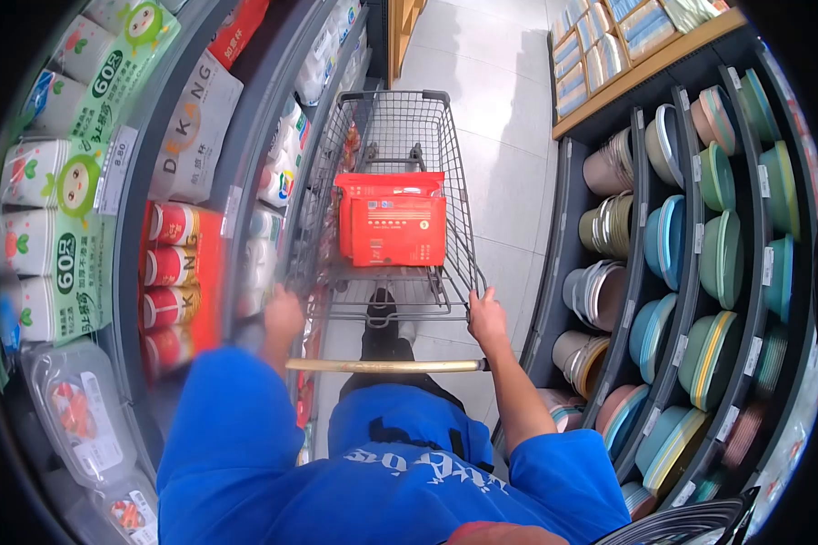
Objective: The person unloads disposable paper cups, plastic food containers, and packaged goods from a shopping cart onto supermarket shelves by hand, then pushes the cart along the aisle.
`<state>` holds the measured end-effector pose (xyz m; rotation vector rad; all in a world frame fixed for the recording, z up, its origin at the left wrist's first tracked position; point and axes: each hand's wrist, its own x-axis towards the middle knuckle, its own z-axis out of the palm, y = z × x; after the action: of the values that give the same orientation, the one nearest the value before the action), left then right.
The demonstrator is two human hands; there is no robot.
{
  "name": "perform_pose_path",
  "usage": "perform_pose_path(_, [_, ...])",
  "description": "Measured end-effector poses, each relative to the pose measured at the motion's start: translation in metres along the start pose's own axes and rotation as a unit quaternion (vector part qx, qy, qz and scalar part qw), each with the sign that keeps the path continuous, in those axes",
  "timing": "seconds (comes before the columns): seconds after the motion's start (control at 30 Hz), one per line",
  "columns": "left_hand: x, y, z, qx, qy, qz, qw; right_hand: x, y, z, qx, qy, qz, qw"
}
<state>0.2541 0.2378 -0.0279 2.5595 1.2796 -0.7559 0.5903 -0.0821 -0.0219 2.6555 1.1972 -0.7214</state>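
Observation:
A wire shopping cart (395, 100) stands in front of me, its pale handle bar (386, 366) crossing close to my body. My right hand (487, 318) is closed on the cart's near right corner, ahead of the handle bar. My left hand (284, 313) is at the cart's left side, close to the shelf, smeared by motion; its fingers and whether they touch anything cannot be made out. Red packages (395, 232) with small light print lie in the cart's basket, overlapping one another.
Along the left, shelves hold green-and-white packs of cups (59, 245), red cup packs (174, 263) and clear plastic containers (82, 409). Right-hand shelves carry stacked coloured basins (723, 259) and buckets (600, 295). Tiled floor (482, 91) runs ahead between them.

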Motion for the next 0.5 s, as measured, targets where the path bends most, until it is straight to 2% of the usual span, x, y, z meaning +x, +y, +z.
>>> perform_pose_path(0.1, [-0.014, -0.010, 0.020, 0.001, 0.037, 0.019, 0.999, -0.016, -0.002, 0.014, 0.006, 0.002, 0.001, 1.000])
perform_pose_path(0.2, [-0.033, -0.010, 0.018, -0.021, 0.004, -0.005, 1.000, -0.034, -0.006, 0.021, 0.001, 0.015, -0.008, 1.000])
perform_pose_path(0.4, [-0.072, -0.017, 0.025, -0.021, 0.029, 0.022, 0.999, -0.067, -0.013, 0.042, 0.000, 0.003, 0.002, 1.000])
perform_pose_path(0.5, [-0.087, -0.022, 0.028, -0.002, -0.002, 0.006, 1.000, -0.085, -0.019, 0.050, 0.008, 0.000, 0.005, 1.000])
